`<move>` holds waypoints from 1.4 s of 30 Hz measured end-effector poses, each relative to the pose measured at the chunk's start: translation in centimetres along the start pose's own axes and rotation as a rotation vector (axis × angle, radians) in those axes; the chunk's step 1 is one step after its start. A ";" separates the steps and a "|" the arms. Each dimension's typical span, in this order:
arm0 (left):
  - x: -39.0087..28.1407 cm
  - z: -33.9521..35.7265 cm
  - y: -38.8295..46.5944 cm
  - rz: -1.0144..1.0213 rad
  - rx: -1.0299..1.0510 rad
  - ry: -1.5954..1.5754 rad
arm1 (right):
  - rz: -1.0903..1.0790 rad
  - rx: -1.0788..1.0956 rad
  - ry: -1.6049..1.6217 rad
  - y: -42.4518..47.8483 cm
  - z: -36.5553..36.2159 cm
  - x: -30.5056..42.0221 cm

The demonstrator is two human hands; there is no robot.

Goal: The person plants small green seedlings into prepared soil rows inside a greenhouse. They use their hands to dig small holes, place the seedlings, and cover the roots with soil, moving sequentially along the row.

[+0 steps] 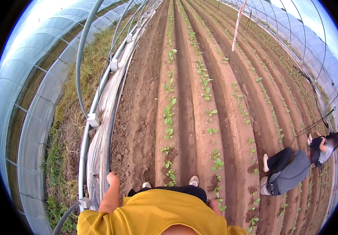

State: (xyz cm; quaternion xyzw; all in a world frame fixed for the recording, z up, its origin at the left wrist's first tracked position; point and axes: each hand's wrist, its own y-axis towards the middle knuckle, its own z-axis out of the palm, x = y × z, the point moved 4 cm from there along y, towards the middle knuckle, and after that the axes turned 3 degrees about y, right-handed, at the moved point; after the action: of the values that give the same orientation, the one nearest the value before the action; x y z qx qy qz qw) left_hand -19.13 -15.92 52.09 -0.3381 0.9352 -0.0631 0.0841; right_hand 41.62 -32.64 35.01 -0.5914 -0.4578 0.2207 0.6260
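My left hand [113, 178] is at the left, above bare soil beside the edge of the plastic sheeting [98, 167]. Its fingers look curled in, and nothing shows in them. Low in the picture, close to my right thigh, my right hand [214, 205] is partly hidden by my yellow shirt [154, 211]. It is near a row of leafy seedlings [217, 163], but its fingers cannot be made out. Another seedling row [169, 116] runs along the ridge between my shoes [194, 181]. The leaves are green and the plants stand apart in loose lines.
A bent-over person in grey [293, 173] works at the right, with other people [323, 149] beyond. Metal hoops [81, 58] and a base rail [107, 73] line the left side. A pale strip [238, 26] hangs ahead. Furrows [186, 123] separate the soil ridges.
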 end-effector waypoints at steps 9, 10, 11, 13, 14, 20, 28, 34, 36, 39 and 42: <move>-2.8 -1.1 -1.1 0.014 0.044 0.172 | -0.083 -0.060 -0.085 2.7 -1.4 -1.5; -3.6 -1.6 -1.1 0.019 0.056 0.170 | -0.110 -0.124 -0.182 3.7 -2.0 -1.9; -4.2 -2.0 -1.3 0.026 0.067 0.169 | -0.137 -0.187 -0.279 4.8 -2.7 -2.3; -4.4 -2.6 -1.5 0.011 0.073 0.157 | -0.226 -0.313 -0.497 6.7 -3.7 -2.9; -4.6 -2.8 -1.6 0.008 0.077 0.150 | -0.288 -0.381 -0.611 7.2 -4.3 -3.0; 0.1 0.6 -0.3 -0.107 0.104 0.152 | -0.189 -0.334 -0.443 1.9 -2.3 -1.1; 0.2 0.0 -0.8 -0.224 0.096 0.131 | -0.328 -0.573 -0.862 -2.5 -1.0 1.5; -3.3 -2.0 -2.0 0.001 0.115 -0.067 | -0.249 -0.530 -0.796 1.9 -2.9 -0.9; -3.6 -2.2 -2.0 -0.007 0.097 -0.064 | -0.236 -0.500 -0.675 2.4 -2.9 -1.1; -2.8 -0.5 -0.9 -0.068 0.035 0.033 | -0.375 -0.258 -1.257 3.2 -1.7 -0.3; -3.6 -0.6 -0.6 -0.071 0.022 0.055 | -0.295 -0.324 -0.807 9.4 -4.6 -4.0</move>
State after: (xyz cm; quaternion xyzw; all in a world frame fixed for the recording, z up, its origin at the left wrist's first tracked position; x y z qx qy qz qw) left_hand -16.18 -14.01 53.19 -0.3684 0.9237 -0.0858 0.0600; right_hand 46.06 -36.51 25.41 -0.4771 -0.7729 0.2675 0.3217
